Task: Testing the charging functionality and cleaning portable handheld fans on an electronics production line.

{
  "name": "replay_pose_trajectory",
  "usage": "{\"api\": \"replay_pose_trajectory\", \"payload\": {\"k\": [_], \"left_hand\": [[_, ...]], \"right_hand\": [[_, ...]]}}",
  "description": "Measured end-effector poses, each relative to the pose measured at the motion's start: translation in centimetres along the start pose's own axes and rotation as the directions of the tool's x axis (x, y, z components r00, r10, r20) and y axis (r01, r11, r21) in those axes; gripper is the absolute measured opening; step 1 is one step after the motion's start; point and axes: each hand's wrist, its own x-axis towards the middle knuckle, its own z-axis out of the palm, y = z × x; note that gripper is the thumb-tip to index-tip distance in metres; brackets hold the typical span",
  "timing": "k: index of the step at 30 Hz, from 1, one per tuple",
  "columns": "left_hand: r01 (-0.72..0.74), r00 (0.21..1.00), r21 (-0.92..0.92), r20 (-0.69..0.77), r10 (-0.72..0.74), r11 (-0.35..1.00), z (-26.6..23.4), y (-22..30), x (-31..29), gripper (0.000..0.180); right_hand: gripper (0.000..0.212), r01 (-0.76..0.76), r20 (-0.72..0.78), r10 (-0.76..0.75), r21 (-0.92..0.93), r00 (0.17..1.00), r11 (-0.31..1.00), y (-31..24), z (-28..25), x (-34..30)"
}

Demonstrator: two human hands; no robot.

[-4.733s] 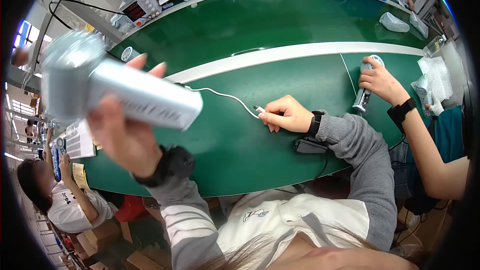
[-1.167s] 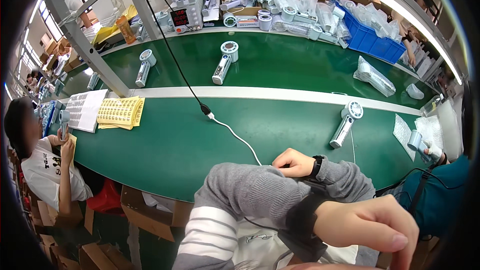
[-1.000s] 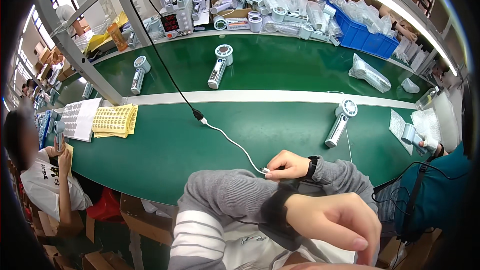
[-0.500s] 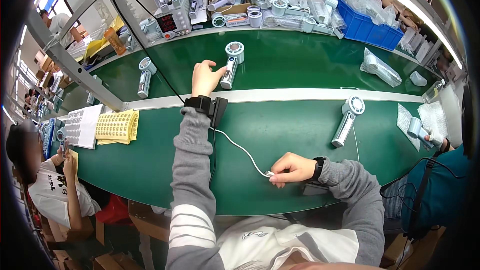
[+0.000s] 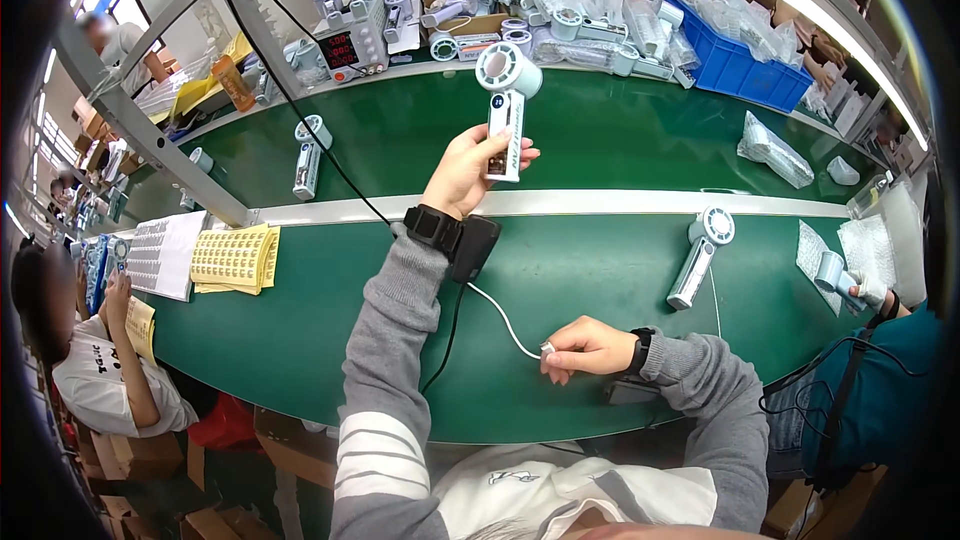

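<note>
My left hand point(image 5: 468, 168) is closed around the handle of a pale blue handheld fan point(image 5: 507, 115), raised over the far strip of the green bench with its round head up. Close to the front edge, my right hand point(image 5: 590, 347) pinches the plug end of a white cable point(image 5: 508, 327), which runs back toward my left wrist. A second handheld fan point(image 5: 692, 270) lies to the right of my hands on the near part of the bench. Another handheld fan point(image 5: 309, 157) lies on the far strip, left of my left hand.
A metal strip point(image 5: 600, 202) divides the green bench. Bagged fans and a blue crate point(image 5: 745, 80) stand along the back, beside a power supply point(image 5: 355, 40). Yellow label sheets point(image 5: 235, 258) lie left. A bagged item point(image 5: 775, 150) rests far right. Co-workers sit on both sides.
My left hand has taken hold of the fan on the far strip and lifted it, moving a little to the right. My right hand stays almost in place with the cable.
</note>
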Motion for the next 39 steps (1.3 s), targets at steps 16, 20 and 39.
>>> {"api": "replay_pose_trajectory", "payload": {"k": [16, 20, 39], "left_hand": [[-0.131, 0.954, -0.15, 0.25, 0.166, 0.98, 5.0, -0.2, -6.6, 0.04], [-0.105, 0.962, -0.114, 0.241, 0.13, 0.988, 5.4, -1.4, -6.7, 0.047], [0.003, 0.982, -0.225, 0.182, 0.039, 0.974, 7.5, -5.8, -7.6, 0.042]], "right_hand": [[0.026, 0.09, -0.342, -0.049, 0.105, 0.938, 0.99, 0.7, 0.0, -0.2], [0.026, 0.131, -0.399, -0.087, 0.084, 0.913, 0.988, 0.8, -0.3, -0.2], [0.028, 0.149, -0.554, -0.249, -0.219, 0.795, 0.964, 0.5, -1.6, -0.7]]}}
